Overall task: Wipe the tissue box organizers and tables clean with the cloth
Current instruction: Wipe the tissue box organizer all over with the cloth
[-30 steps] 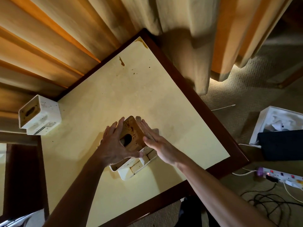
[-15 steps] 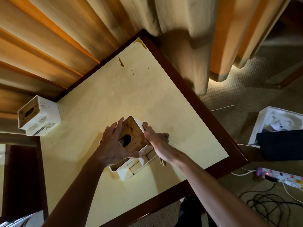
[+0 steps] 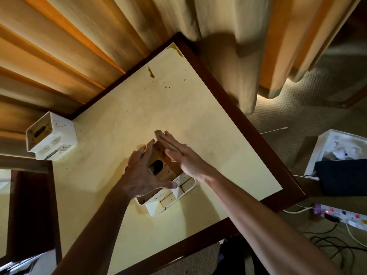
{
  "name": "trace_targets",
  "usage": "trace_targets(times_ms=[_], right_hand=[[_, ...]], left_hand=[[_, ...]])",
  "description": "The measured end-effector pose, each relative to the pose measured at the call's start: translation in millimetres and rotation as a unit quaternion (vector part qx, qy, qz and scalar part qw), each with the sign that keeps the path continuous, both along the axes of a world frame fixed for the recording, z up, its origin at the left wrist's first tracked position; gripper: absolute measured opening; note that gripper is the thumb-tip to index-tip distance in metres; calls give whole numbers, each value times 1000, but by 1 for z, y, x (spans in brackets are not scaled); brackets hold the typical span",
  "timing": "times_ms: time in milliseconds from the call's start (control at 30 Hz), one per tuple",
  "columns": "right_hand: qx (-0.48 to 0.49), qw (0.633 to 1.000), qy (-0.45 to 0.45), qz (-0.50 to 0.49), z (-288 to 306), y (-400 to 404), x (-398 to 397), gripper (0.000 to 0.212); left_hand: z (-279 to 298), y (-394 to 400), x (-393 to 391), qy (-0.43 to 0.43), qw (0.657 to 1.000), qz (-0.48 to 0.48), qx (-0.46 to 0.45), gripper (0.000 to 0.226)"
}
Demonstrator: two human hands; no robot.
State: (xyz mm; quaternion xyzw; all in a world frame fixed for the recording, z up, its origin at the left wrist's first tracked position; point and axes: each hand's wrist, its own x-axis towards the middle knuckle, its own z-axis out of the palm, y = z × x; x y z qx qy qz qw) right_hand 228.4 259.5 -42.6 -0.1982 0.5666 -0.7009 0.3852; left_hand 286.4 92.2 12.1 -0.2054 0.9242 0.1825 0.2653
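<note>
A white plastic tissue box organizer with a brown stained top point(image 3: 164, 181) sits near the middle of the pale yellow surface with a dark wooden rim point(image 3: 198, 108). The left hand point(image 3: 142, 175) grips its left side, fingers curled over the top edge and thumb along the near edge. The right hand point(image 3: 182, 155) lies flat with straight fingers, pressing a brownish cloth point(image 3: 158, 133) on the organizer's far right edge. A second white organizer point(image 3: 52, 135) stands at the surface's far left edge, well apart.
</note>
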Motion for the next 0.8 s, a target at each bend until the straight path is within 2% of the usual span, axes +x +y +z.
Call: trace_targets(times_ms=[167,300,467,600,700,800], right_hand=[[-46,998,-51,-14,0,9,14,49],[-37,998,-58,-11,-1,22,32,48],[28,997,-60,33,-9,38,36,43],[48,995,-92,3,-18,33,32,46],[26,993,-109,-32,-26,20,27,58],[35,990,-128,-53,-29,5,20,51]], left_hand=[[2,2,1,1,1000,0,6,161],[2,2,1,0,1000,4,10,159],[0,1,2,-2,1000,5,2,157],[2,3,2,-15,1000,9,4,160],[3,4,2,-22,1000,10,3,161],[3,4,3,-17,1000,7,-5,159]])
